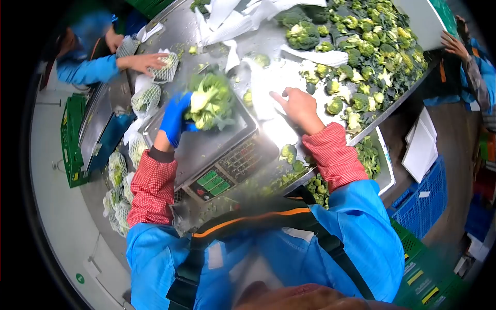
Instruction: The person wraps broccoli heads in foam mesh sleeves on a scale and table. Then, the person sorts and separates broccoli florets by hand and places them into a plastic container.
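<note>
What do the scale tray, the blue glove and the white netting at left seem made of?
Scale tray: probably stainless steel, grey with a dull sheen. Blue glove: likely thin rubber, perhaps nitrile, smooth and close-fitting. White netting: possibly plastic foam, matte, open mesh.

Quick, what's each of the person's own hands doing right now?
Left hand: blue-gloved, closed around broccoli.
Right hand: bare, partly open, fingers loosely bent, nothing visibly held.
</note>
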`<state>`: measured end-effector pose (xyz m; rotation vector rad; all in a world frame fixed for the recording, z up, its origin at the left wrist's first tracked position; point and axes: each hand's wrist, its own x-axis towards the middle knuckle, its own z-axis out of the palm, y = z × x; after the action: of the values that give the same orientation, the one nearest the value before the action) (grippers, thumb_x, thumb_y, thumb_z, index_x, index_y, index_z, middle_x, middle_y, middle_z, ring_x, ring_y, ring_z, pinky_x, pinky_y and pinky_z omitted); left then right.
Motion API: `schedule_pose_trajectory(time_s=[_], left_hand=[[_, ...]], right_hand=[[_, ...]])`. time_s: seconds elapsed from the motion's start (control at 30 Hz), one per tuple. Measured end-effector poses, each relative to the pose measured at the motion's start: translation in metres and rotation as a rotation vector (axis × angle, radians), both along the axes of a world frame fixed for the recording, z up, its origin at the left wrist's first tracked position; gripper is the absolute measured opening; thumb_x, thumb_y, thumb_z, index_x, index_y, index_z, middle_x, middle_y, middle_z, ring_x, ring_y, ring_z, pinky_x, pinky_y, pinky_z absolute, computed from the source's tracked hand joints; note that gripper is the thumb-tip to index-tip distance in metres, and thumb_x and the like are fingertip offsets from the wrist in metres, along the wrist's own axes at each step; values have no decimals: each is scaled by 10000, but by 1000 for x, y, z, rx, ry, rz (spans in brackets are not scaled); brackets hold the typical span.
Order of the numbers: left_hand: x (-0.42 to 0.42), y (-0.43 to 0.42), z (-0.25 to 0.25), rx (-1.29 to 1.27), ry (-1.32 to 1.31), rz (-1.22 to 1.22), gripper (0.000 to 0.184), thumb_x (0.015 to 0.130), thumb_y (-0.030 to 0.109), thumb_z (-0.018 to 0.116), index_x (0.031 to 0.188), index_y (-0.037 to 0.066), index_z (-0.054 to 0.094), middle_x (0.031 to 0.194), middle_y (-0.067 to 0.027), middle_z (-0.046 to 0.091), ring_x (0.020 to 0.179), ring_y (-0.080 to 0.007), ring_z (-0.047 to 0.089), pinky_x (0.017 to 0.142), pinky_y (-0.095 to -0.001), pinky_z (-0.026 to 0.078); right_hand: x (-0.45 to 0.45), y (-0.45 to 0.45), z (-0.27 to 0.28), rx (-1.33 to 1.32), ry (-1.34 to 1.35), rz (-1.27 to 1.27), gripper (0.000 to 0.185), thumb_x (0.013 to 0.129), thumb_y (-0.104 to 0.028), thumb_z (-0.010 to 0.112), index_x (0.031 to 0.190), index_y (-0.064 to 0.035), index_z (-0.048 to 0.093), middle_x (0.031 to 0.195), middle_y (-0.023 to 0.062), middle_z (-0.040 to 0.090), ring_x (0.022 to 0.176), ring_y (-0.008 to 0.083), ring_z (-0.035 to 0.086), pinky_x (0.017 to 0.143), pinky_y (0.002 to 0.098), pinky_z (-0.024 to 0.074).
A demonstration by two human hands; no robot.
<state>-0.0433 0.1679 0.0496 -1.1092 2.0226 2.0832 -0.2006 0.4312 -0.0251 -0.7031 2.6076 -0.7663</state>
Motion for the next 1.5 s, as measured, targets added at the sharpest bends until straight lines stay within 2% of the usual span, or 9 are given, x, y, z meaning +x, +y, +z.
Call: schedule_pose_trajectory(time_s=[0.33, 0.5, 0.67, 0.77, 0.83, 1.03, 1.2, 1.33, 1.5], left_hand=[[74, 16, 16, -616, 414, 147, 279, 925, 257, 602, 1115, 53, 606, 949, -29, 630, 850, -93, 590, 729, -220, 461], [76, 98, -10, 335, 386, -160, 287, 932, 278, 554, 1084, 41, 610, 904, -86, 667, 718, -144, 637, 613, -234, 511], [58, 112, 95, -356, 10, -912, 197, 894, 215, 579, 975, 43, 629, 868, -58, 632, 760, -148, 623, 654, -251, 490], [89, 121, -45, 586, 439, -222, 210, 882, 177, 588, 1040, 45, 630, 950, -81, 638, 847, -180, 625, 734, -288, 500], [109, 138, -74, -942, 569, -606, 269, 903, 168, 569, 1130, 25, 598, 1003, -110, 637, 914, -225, 617, 784, -322, 495], [134, 149, -88, -633, 525, -560, 262, 922, 141, 541, 1142, -1, 559, 1042, -156, 608, 893, -273, 605, 774, -331, 488], [122, 126, -118, 778, 629, 202, 258, 916, 187, 580, 1116, 25, 570, 1007, -86, 644, 923, -165, 634, 779, -323, 529], [130, 113, -37, 615, 747, 302, 285, 920, 205, 577, 1147, 33, 564, 1040, -92, 638, 925, -164, 622, 804, -322, 518], [139, 53, -14, 310, 362, -279, 369, 928, 196, 565, 1257, 33, 531, 1153, -78, 600, 1066, -159, 556, 949, -304, 437]], right_hand=[[9, 0, 1, -592, -264, -64, 189, 860, -166, 528, 917, 14, 508, 678, 109, 557, 660, 202, 559, 628, 342, 442], [57, 24, 103, -682, -867, 528, 203, 848, -86, 488, 1016, -22, 582, 775, -26, 551, 661, 79, 508, 605, 232, 412], [118, 5, 109, -323, -97, 221, 263, 826, -246, 652, 1026, -84, 602, 807, 181, 631, 749, 338, 636, 629, 400, 494], [124, 22, 67, -396, -119, 165, 241, 806, -159, 730, 832, 15, 565, 695, 20, 511, 595, 59, 410, 523, 228, 354], [140, 26, 58, -443, -74, 250, 143, 799, -72, 699, 809, 3, 577, 731, 59, 534, 640, 129, 492, 577, 264, 401], [162, 10, 73, -583, 516, 520, 75, 824, 0, 602, 887, -14, 563, 828, 102, 566, 706, 255, 546, 640, 313, 445], [168, 2, 72, -776, -1389, 65, 195, 975, -201, 456, 1017, -27, 532, 829, 22, 584, 731, 85, 544, 666, 226, 456], [168, -20, 85, -382, -1180, 687, 321, 855, -126, 642, 1151, -26, 568, 1065, 50, 625, 962, 136, 580, 862, 283, 478], [115, -32, 55, -1003, -1498, 185, 321, 750, -31, 577, 1062, 43, 587, 940, 103, 664, 823, 196, 648, 758, 280, 523]])
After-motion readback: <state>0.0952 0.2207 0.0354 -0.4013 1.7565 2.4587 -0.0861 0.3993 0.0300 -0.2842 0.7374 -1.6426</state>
